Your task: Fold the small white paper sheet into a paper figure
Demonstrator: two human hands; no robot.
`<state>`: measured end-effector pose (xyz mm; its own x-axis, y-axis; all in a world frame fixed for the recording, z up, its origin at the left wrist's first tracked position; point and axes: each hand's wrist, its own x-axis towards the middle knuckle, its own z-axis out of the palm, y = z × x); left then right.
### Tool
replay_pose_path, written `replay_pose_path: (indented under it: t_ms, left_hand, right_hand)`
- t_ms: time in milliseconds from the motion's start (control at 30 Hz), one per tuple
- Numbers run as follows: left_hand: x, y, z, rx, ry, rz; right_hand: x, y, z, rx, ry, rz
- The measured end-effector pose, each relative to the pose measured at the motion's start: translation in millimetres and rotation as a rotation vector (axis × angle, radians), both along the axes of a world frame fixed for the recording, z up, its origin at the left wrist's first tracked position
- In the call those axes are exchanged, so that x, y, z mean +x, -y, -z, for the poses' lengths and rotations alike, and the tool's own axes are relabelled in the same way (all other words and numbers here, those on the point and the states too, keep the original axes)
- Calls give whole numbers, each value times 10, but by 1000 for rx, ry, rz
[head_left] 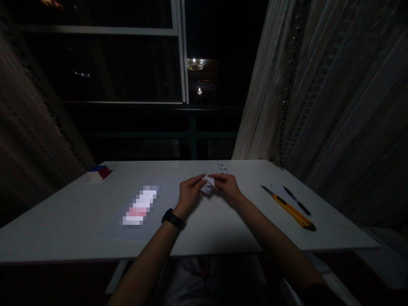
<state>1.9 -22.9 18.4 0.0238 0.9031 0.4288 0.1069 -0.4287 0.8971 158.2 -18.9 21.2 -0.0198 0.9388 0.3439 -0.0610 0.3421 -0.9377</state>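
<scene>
Near the far edge of the white desk, a small folded white paper is clamped by the fingers of the left hand and right hand.

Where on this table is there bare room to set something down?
Bare tabletop lies at the near left, between the cube and the paper sheet, and between the right hand and the utility knife. Crowded: the middle, where left hand and right hand pinch the small folded paper, and around knife and pen.
</scene>
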Motion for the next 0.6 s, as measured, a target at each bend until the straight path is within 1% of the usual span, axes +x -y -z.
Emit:
replay_pose_path:
  t_ms: [100, 267, 367, 600]
  left_hand:
    - [-3, -22, 23, 61, -52, 4]
    - [-4, -35, 41, 142, -90, -35]
    - [-1, -35, 42, 145, -97, -49]
    - [2, -38, 40, 137, -103, -62]
  right_hand:
    - [13, -14, 12, -22, -11, -18]
    - [22, -15, 12, -45, -39, -51]
    - [17, -11, 0, -62, -53, -67]
    - [30, -48, 25, -75, -96, -44]
